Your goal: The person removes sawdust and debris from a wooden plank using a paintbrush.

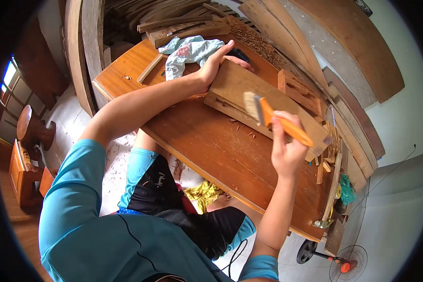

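Note:
A long wooden block lies at a slant across the brown table, with a groove along its near side. My left hand grips its far left end, thumb up along the edge and the other fingers partly hidden behind the wood. In my right hand is a flat paintbrush with an orange handle, its fingers closed around it. The pale bristles are over the block's near long edge and look slightly blurred. A few wood shavings lie on the table in front of the block.
A pale printed cloth and a thin wood strip lie on the table at the far left. Behind the block sits a reddish wood piece. A hammer rests at the right corner. Planks and a fan stand around.

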`<control>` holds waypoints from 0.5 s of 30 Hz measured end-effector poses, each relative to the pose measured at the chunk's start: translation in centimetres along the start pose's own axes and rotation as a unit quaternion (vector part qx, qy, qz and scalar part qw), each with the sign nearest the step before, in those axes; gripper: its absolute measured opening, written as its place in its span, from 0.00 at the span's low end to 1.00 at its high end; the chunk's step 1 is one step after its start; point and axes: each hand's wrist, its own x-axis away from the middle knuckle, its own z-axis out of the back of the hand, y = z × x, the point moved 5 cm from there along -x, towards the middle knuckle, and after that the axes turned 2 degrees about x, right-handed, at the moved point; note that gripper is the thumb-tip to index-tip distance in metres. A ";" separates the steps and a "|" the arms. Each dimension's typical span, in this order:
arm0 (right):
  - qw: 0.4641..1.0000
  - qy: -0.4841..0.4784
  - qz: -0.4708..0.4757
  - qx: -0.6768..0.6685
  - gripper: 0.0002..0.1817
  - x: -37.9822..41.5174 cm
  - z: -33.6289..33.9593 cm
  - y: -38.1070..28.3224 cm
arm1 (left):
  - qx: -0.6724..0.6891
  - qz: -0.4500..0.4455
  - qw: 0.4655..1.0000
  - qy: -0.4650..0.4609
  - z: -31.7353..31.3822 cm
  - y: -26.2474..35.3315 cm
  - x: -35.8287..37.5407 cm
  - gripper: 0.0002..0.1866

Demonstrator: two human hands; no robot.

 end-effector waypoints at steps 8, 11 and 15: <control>0.969 0.097 0.174 0.142 0.13 -0.8 2.4 -0.1 | -0.018 -0.009 1.000 0.017 -0.3 0.4 0.3 0.46; 0.973 0.036 0.171 0.153 0.16 -0.5 1.6 -1.0 | -0.017 -0.011 1.000 0.014 0.0 0.2 0.1 0.47; 0.980 -0.064 0.132 0.132 0.13 -0.2 0.5 -1.1 | -0.005 0.001 1.000 0.019 0.1 0.0 0.0 0.47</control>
